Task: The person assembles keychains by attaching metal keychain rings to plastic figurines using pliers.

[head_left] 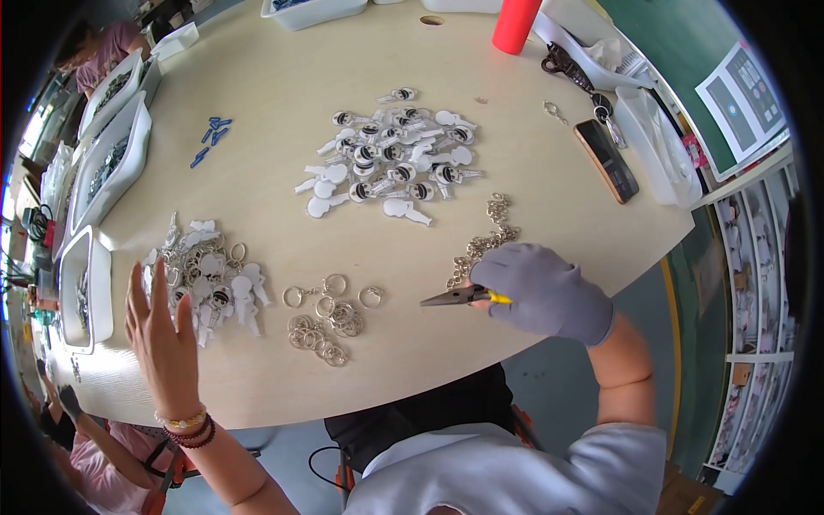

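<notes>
My right hand (542,290), in a grey glove, grips a pair of needle-nose pliers (451,298) with yellow on the handle. The pliers' jaws point left over the tabletop. Just beyond that glove, a heap of small metal rings and chain links (485,243) trails away from me. My bare left hand (163,330) is raised with its fingers apart, over the near-left side of a pile of flat figure charms with key rings (210,279). Between my hands lie loose split rings (330,322). Farther off spreads a larger pile of flat figure charms (390,159).
Small blue pieces (212,136) lie at the far left. White bins (112,167) line the left edge. At the right are a phone (606,160), keys (608,116) and a white tray (657,146). A red cylinder (515,26) stands at the back. Other people (107,51) sit along the left.
</notes>
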The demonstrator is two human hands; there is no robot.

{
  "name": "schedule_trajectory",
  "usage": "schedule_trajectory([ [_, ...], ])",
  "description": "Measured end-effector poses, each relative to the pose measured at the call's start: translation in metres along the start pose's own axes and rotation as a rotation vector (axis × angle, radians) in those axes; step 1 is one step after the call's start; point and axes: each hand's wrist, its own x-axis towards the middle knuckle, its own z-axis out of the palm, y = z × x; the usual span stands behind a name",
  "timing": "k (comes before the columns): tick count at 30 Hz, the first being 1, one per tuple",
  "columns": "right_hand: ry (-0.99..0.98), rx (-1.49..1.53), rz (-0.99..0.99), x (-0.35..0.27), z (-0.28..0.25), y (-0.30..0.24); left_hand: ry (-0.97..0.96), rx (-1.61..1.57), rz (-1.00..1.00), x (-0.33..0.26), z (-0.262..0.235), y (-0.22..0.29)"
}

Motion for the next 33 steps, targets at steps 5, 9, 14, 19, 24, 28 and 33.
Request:
schedule_trajectory([
  [5, -0.063, -0.214, 0.134, 0.005, 0.021, -0.024, -0.163, -0.441, 0.176, 0.030, -0.005, 0.085],
  [9, -0.094, -0.188, 0.130, 0.011, 0.014, -0.026, -0.200, -0.708, 0.533, 0.052, 0.006, 0.139],
  [14, 0.058, 0.085, 0.199, 0.019, -0.007, -0.004, -0.105, -0.775, 0.824, 0.065, 0.033, 0.187],
  [19, 0.095, 0.221, 0.277, 0.040, -0.022, 0.006, -0.048, -0.587, 0.870, 0.059, 0.035, 0.183],
  [24, 0.142, 0.176, 0.145, 0.045, -0.020, 0.018, -0.119, -0.631, 0.794, 0.056, 0.027, 0.159],
  [28, 0.117, 0.167, 0.186, 0.046, -0.021, 0.016, 0.032, -0.595, 0.668, 0.050, 0.035, 0.150],
  [33, 0.177, 0.017, 0.067, 0.052, -0.012, 0.017, -0.041, -0.415, 0.719, 0.050, 0.032, 0.151],
])
